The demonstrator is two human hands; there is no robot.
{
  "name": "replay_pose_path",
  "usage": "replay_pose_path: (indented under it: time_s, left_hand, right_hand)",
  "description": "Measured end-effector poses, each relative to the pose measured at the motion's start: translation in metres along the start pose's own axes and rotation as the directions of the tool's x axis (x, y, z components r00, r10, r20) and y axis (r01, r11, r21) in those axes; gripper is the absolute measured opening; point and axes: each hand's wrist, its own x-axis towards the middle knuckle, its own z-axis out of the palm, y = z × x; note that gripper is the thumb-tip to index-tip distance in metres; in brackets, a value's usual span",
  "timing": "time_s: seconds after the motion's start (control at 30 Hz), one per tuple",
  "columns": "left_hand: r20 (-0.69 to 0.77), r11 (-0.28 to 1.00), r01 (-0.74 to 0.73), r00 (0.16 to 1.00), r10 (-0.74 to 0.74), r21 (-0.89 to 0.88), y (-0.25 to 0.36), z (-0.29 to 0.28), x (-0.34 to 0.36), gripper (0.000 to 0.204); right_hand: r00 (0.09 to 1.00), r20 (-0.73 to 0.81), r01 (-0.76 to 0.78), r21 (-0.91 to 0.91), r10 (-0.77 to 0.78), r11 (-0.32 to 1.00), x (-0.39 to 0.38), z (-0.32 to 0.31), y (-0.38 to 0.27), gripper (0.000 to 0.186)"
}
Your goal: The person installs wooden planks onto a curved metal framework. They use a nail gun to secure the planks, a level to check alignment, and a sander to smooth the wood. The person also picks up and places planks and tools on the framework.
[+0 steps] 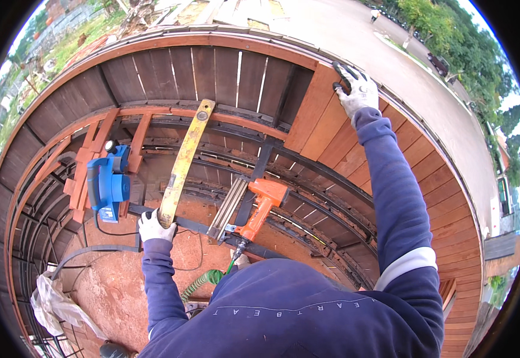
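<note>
My left hand (156, 228), in a white glove with dark fingertips, is closed around the near end of a long yellow spirit level (183, 161). The level slants away from me, and its far end lies over a curved reddish wooden rail. My right hand (360, 94), gloved the same way, is stretched out with fingers apart at the top edge of the reddish wall boards (322, 113). Between my arms, an orange nail gun (263, 206) with a silvery magazine rests on the dark metal framework. Its coiled green hose (203, 283) runs down beside my body.
A blue power planer (109, 185) rests near stacked reddish wood pieces (84, 170) on the left. Curved dark metal framing (260, 161) surrounds me above reddish ground. Whitish plastic sheeting (57, 304) hangs at lower left. Darker boards (170, 71) line the far wall; a paved road (415, 101) lies beyond.
</note>
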Motion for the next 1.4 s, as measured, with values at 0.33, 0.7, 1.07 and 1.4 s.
replay_pose_path:
  time_s: [0.33, 0.7, 1.07, 1.4]
  left_hand:
    - [-0.051, 0.372, -0.310, 0.823, 0.565, -0.875, 0.207, 0.046, 0.116, 0.048]
    - [0.225, 0.583, -0.709, 0.541, 0.811, -0.396, 0.365, 0.128, 0.191, 0.054]
    - [0.148, 0.542, -0.741, 0.531, 0.834, -0.397, 0.373, 0.144, 0.201, 0.039]
    - [0.142, 0.476, -0.812, 0.456, 0.879, -0.338, 0.375, 0.132, 0.199, 0.028]
  right_hand:
    - [0.999, 0.043, -0.029, -0.027, 0.030, 0.999, -0.003, -0.008, -0.003, 0.050]
    - [0.999, 0.041, -0.005, -0.082, 0.008, 0.997, -0.003, 0.004, 0.004, 0.051]
    - [0.994, 0.098, -0.024, -0.125, 0.037, 0.992, -0.001, 0.002, 0.002, 0.049]
    - [0.996, 0.082, -0.028, -0.110, 0.037, 0.994, 0.000, 0.011, 0.006, 0.050]
